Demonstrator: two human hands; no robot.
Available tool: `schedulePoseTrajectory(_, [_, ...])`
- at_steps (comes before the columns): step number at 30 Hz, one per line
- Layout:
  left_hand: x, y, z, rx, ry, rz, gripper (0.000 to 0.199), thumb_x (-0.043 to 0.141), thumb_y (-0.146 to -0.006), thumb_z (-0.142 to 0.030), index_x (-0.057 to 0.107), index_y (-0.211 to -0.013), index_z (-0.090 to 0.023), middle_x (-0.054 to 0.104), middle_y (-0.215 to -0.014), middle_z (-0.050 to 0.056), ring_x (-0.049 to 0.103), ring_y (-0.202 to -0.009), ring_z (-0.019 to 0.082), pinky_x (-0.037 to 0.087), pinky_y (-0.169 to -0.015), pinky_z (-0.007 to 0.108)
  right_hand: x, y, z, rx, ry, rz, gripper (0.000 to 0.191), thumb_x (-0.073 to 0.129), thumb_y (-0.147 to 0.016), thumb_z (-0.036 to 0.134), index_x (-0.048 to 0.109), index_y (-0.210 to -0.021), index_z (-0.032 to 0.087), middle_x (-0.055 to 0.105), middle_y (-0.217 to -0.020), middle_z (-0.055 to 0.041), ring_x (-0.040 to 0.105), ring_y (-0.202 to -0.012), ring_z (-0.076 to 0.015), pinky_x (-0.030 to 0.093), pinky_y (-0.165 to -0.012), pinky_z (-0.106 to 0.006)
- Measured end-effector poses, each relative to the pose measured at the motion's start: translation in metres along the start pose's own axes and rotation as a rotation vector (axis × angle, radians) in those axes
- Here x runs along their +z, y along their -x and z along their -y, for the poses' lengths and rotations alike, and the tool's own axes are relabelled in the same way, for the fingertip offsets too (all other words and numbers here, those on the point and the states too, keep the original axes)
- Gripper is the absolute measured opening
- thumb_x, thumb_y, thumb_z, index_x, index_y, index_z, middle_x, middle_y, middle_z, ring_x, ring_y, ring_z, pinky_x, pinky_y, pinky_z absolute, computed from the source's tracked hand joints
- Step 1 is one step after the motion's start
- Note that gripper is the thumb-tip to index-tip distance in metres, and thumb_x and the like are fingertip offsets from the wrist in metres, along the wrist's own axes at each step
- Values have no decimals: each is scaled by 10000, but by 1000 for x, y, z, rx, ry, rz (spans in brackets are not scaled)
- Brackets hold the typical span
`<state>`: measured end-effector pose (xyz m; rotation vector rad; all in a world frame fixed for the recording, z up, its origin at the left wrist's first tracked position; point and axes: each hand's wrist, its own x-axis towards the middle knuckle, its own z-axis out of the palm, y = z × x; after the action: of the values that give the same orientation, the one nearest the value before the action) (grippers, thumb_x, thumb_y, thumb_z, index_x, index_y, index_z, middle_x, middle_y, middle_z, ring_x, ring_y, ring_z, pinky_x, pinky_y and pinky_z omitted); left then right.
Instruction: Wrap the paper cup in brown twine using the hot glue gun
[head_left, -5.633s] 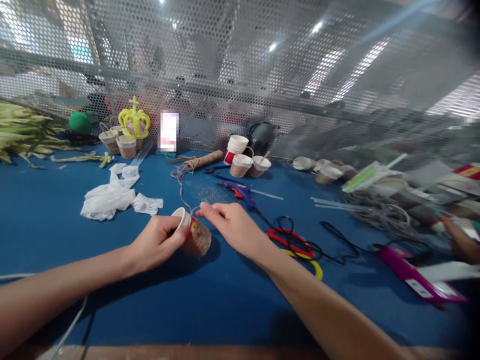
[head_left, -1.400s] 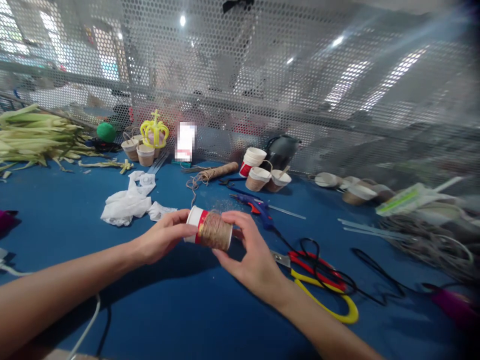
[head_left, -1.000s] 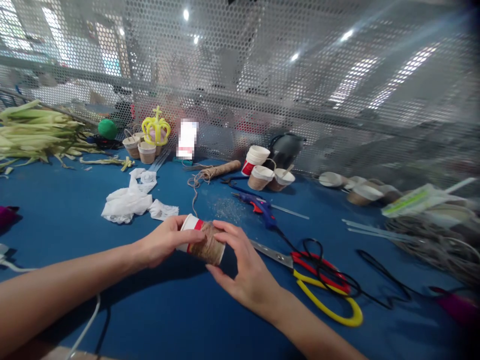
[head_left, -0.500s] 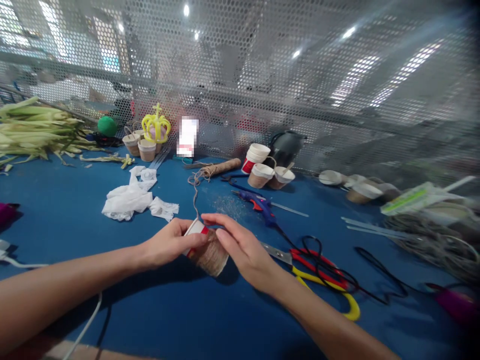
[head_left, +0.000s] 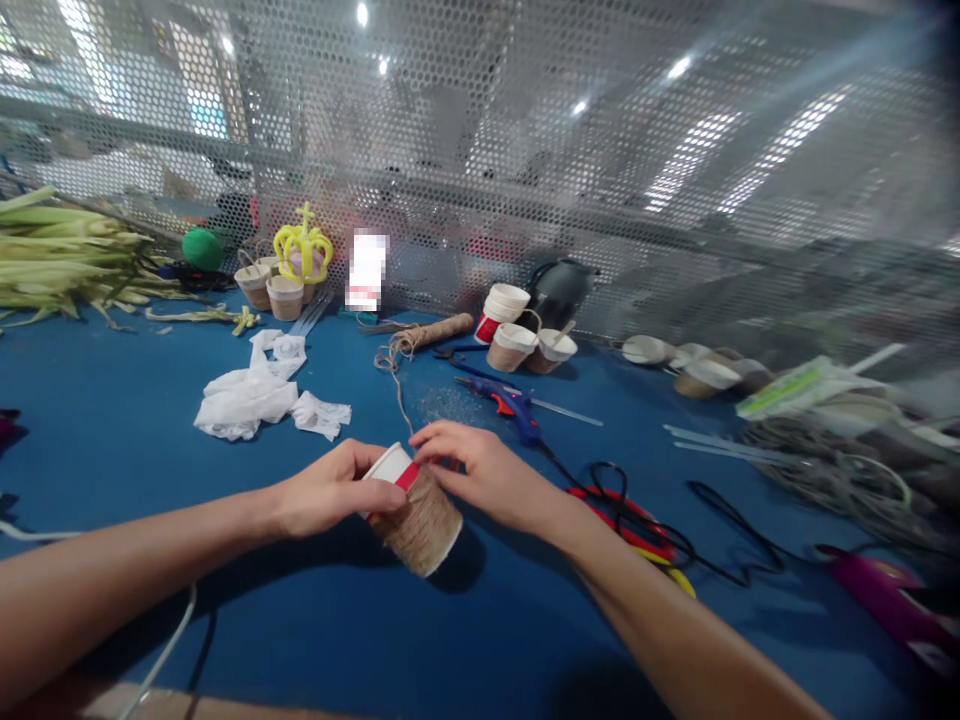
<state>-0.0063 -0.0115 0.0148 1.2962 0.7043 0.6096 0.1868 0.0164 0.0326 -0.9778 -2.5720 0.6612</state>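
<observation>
A paper cup (head_left: pixel 424 525), tilted above the table, has brown twine wound round its lower part; a red band and white rim stay bare. My left hand (head_left: pixel 330 490) grips it near the rim, thumb on the near side. At the cup's far side my right hand (head_left: pixel 491 470) has its fingers bent together where the twine strand (head_left: pixel 401 398) meets the cup; its fingertips are partly hidden. That strand runs back to a twine roll (head_left: pixel 442 330) on the table.
A blue glue gun (head_left: pixel 517 405) and red-and-yellow-handled scissors (head_left: pixel 637 525), partly behind my right arm, lie to the right with a black cord. Crumpled white material (head_left: pixel 247 400) is left. Twine-wrapped cups (head_left: pixel 511 347) stand before a perforated metal screen (head_left: pixel 450 150).
My right hand has drawn up from the cup's side to the strand near the rim, its fingers now bent. The cup shows more of its wound side. The view has shifted slightly.
</observation>
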Motion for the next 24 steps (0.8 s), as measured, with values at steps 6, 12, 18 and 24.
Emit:
schedulePoseTrajectory(6, [1, 1, 2, -62, 29, -8, 215, 527, -665, -314, 590, -703, -112, 518, -586, -20, 424, -553, 107, 317, -554, 213, -7, -19, 6, -23, -11, -183, 94, 485, -791, 136, 575, -793, 165, 592, -906, -53, 566, -742, -122, 477, -689, -271])
schedulePoseTrajectory(12, [5, -1, 3, -85, 80, -32, 247, 545, -690, -352, 576, -654, -110, 513, -557, -22, 401, -508, 86, 303, -524, 204, -3, -43, 18, -89, 72, -175, 106, 509, -765, 99, 593, -798, 154, 598, -898, -51, 559, -733, -114, 464, -716, -259])
schedulePoseTrajectory(18, [3, -7, 11, -67, 84, -147, 293, 530, -709, -380, 530, -587, -113, 480, -524, -22, 372, -481, 76, 289, -490, 199, 1, -48, 11, 74, 124, -141, 153, 536, -750, 118, 625, -870, 154, 629, -943, -38, 583, -759, -110, 448, -732, -225])
schedulePoseTrajectory(24, [-2, -8, 8, -3, -108, -323, 336, 439, -762, -408, 536, -625, -117, 508, -574, 3, 409, -528, 99, 325, -520, 211, -35, -19, -36, 566, 259, -303, 201, 445, -826, 260, 596, -863, 132, 654, -811, -78, 602, -746, -180, 444, -679, -288])
